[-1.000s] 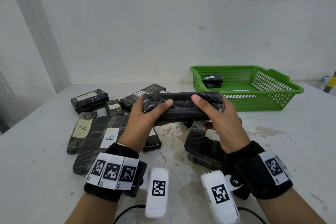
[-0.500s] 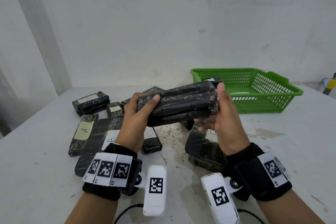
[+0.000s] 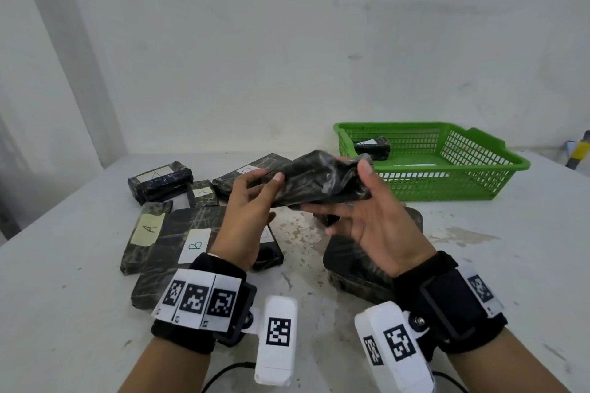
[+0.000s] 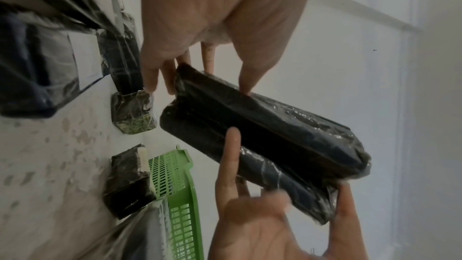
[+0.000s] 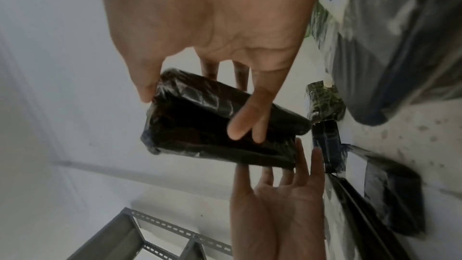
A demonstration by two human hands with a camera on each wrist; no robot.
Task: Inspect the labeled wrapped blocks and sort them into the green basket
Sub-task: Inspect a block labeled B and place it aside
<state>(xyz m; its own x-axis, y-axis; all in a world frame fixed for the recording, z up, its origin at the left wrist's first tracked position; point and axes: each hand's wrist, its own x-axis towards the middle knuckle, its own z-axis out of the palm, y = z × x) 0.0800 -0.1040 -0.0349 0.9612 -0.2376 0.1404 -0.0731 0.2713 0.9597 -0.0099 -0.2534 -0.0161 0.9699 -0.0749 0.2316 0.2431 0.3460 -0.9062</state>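
Both hands hold one black plastic-wrapped block in the air above the table; no label shows on its visible faces. My left hand pinches its left end, thumb on top and fingers behind. My right hand grips the right end, thumb over the far corner and fingers spread beneath. The left wrist view has the block between both hands, and the right wrist view has it under my right thumb and fingers. The green basket stands at the right rear with one small labelled block inside.
Several wrapped blocks lie on the white table: one labelled A, one labelled B, a thick one at the back left, and a large flat one under my right hand. A wall stands behind.
The block has been turned in my hands from level to tilted. My right thumb has moved to its far end and the right fingers have opened out underneath.
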